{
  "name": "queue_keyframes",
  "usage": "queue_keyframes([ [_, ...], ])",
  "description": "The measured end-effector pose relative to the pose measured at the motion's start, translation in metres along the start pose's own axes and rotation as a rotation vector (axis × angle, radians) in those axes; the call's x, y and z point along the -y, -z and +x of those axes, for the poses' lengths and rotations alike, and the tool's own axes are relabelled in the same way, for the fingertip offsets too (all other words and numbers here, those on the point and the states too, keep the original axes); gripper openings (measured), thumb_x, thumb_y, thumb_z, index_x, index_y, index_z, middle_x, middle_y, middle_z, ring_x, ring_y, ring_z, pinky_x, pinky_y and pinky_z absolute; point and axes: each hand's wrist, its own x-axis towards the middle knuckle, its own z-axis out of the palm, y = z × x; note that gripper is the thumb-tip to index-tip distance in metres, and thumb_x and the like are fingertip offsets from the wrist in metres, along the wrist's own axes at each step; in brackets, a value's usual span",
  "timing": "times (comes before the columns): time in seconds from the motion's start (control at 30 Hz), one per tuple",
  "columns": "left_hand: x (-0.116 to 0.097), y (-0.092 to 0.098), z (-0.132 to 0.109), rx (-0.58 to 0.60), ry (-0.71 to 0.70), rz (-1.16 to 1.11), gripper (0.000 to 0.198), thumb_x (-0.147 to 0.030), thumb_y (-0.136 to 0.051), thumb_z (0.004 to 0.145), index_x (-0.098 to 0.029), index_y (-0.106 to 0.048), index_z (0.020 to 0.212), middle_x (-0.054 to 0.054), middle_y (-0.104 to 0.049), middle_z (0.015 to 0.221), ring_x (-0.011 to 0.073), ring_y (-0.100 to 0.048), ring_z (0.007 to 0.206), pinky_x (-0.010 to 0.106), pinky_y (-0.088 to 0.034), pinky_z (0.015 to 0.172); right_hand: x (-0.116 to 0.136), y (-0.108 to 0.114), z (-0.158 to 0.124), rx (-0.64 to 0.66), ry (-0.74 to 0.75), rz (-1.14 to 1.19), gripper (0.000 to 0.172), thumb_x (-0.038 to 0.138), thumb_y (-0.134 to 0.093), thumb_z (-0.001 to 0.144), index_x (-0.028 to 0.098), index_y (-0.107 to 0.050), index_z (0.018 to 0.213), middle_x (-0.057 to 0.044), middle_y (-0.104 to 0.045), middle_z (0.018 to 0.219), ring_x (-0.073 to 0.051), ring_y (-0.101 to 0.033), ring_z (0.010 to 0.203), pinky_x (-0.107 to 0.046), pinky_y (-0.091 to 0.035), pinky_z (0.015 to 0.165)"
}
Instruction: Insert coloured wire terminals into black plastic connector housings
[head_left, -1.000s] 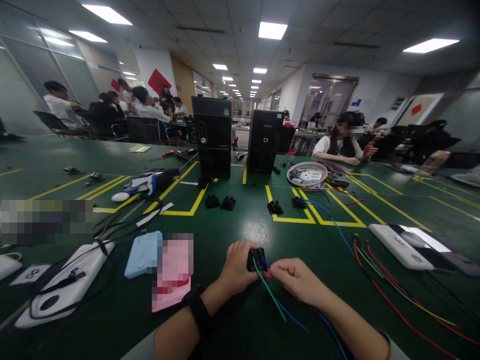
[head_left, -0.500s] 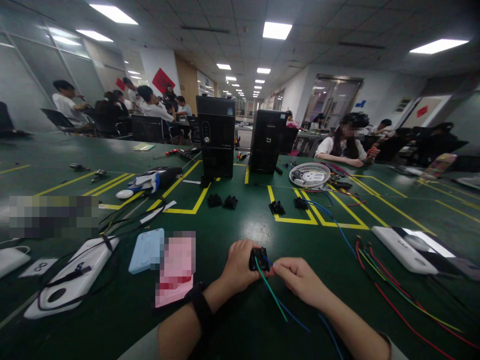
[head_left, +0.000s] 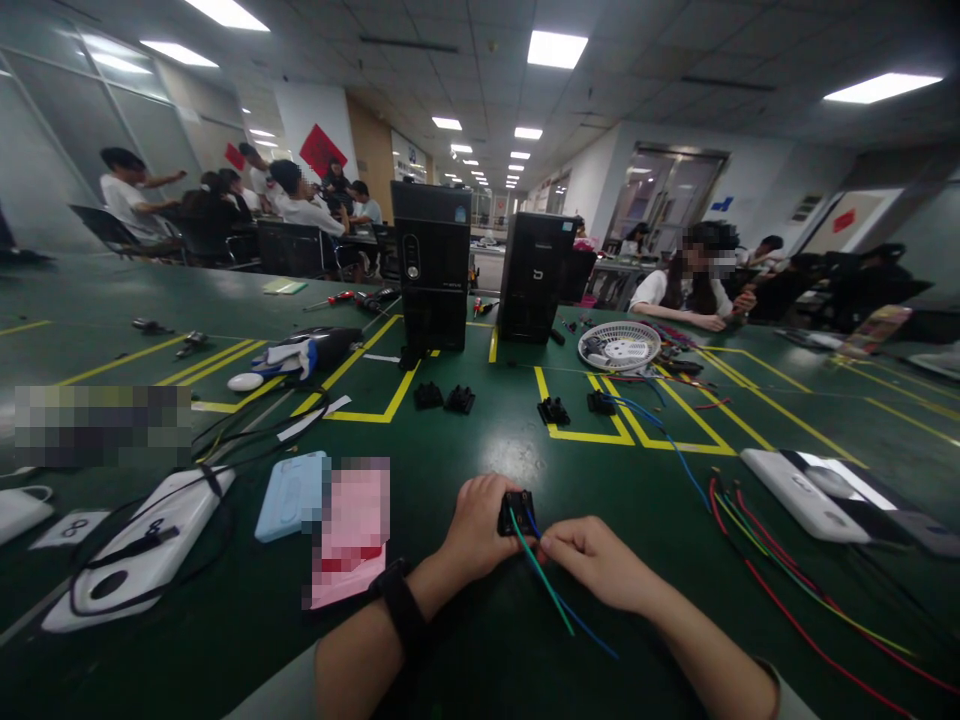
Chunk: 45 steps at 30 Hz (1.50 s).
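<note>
My left hand (head_left: 474, 528) is closed around a small black terminal block (head_left: 517, 520) at the front middle of the table. Out of the block run a green wire (head_left: 553, 592) and a blue wire (head_left: 592, 632), both trailing toward me. With thumb and index finger, my right hand (head_left: 594, 560) pinches the blue wire just beside the block. Its other fingers are curled in. Two similar black blocks (head_left: 459, 399) lie farther back, left of centre. On the right, a black block (head_left: 553, 410) sits near another block (head_left: 601, 403) with blue wires.
Two black computer towers (head_left: 431, 270) stand behind. A white basket (head_left: 619, 347) is at the back right. Red, yellow and green wires (head_left: 795, 575) lie right, near a white device (head_left: 806, 495). On the left are a pink packet (head_left: 352, 590), a blue case (head_left: 289, 495) and cables.
My right hand has shifted slightly down and left along the blue wire, and more of that wire shows at the block. My left hand keeps its hold.
</note>
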Motion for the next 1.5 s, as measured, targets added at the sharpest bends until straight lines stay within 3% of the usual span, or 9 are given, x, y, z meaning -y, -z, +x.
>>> queue_keyframes([
  [0.2, 0.002, -0.003, 0.0, -0.012, -0.023, 0.004, 0.044, -0.041, -0.072, 0.063, -0.023, -0.054, 0.098, 0.003, -0.058, 0.097, 0.0242, -0.051, 0.094, 0.038, -0.034, 0.085, 0.007, 0.0, -0.002, -0.126, 0.029, 0.062, 0.039, 0.04, -0.042, 0.089, 0.014, -0.063, 0.067, 0.003, -0.043, 0.054, -0.009, -0.038, 0.052, -0.021, -0.029, 0.052],
  [0.4, 0.003, -0.002, 0.001, -0.005, -0.015, 0.005, 0.043, -0.044, -0.071, 0.063, -0.023, -0.054, 0.097, 0.003, -0.058, 0.096, 0.0245, -0.051, 0.094, 0.038, -0.035, 0.085, -0.002, -0.002, 0.0, 0.029, 0.002, -0.048, 0.038, 0.038, -0.042, 0.089, 0.015, -0.065, 0.07, 0.004, -0.043, 0.054, -0.009, -0.037, 0.052, -0.021, -0.027, 0.051],
  [0.57, 0.004, -0.003, 0.001, -0.021, -0.021, 0.008, 0.044, -0.044, -0.072, 0.062, -0.022, -0.054, 0.096, 0.003, -0.058, 0.095, 0.0246, -0.051, 0.094, 0.039, -0.035, 0.085, -0.003, -0.002, 0.0, 0.04, 0.013, -0.079, 0.037, 0.036, -0.043, 0.09, 0.015, -0.065, 0.069, 0.004, -0.044, 0.054, -0.009, -0.038, 0.052, -0.021, -0.027, 0.051],
  [0.77, 0.002, -0.002, 0.001, -0.022, -0.029, 0.005, 0.042, -0.045, -0.071, 0.063, -0.023, -0.055, 0.096, 0.003, -0.059, 0.094, 0.0246, -0.052, 0.093, 0.039, -0.036, 0.084, 0.003, 0.0, -0.002, -0.132, 0.057, 0.024, 0.035, 0.033, -0.041, 0.09, 0.015, -0.061, 0.068, 0.004, -0.044, 0.053, -0.008, -0.039, 0.05, -0.02, -0.028, 0.05],
  [0.9, 0.001, -0.002, 0.001, -0.024, -0.029, -0.006, 0.041, -0.045, -0.071, 0.063, -0.022, -0.055, 0.094, 0.002, -0.059, 0.092, 0.024, -0.053, 0.091, 0.039, -0.036, 0.083, 0.002, -0.001, -0.003, -0.118, 0.079, -0.024, 0.033, 0.031, -0.043, 0.09, 0.015, -0.063, 0.07, 0.004, -0.045, 0.054, -0.008, -0.039, 0.05, -0.02, -0.027, 0.049],
  [1.07, 0.003, -0.003, 0.001, -0.03, -0.008, -0.005, 0.045, -0.044, -0.075, 0.06, -0.022, -0.055, 0.093, 0.002, -0.06, 0.093, 0.0241, -0.053, 0.092, 0.038, -0.036, 0.084, 0.0, -0.002, -0.002, -0.231, 0.041, -0.071, 0.025, 0.033, -0.048, 0.087, 0.015, -0.065, 0.093, 0.006, -0.04, 0.052, -0.009, -0.037, 0.048, -0.021, -0.027, 0.049],
  [1.17, 0.005, -0.003, 0.001, -0.034, -0.012, -0.003, 0.047, -0.044, -0.076, 0.059, -0.021, -0.055, 0.094, 0.002, -0.06, 0.094, 0.0238, -0.053, 0.092, 0.038, -0.036, 0.084, -0.001, -0.001, -0.002, -0.271, 0.054, -0.109, 0.024, 0.032, -0.049, 0.087, 0.016, -0.065, 0.096, 0.006, -0.041, 0.052, -0.009, -0.039, 0.048, -0.021, -0.029, 0.05],
  [1.5, 0.004, -0.002, 0.001, -0.03, -0.028, 0.018, 0.038, -0.041, -0.071, 0.064, -0.021, -0.055, 0.093, 0.003, -0.06, 0.093, 0.0246, -0.054, 0.091, 0.038, -0.037, 0.084, -0.003, -0.002, -0.005, -0.192, 0.058, -0.228, 0.021, 0.031, -0.05, 0.087, 0.02, -0.067, 0.086, 0.004, -0.05, 0.053, -0.01, -0.043, 0.049, -0.021, -0.027, 0.05],
])
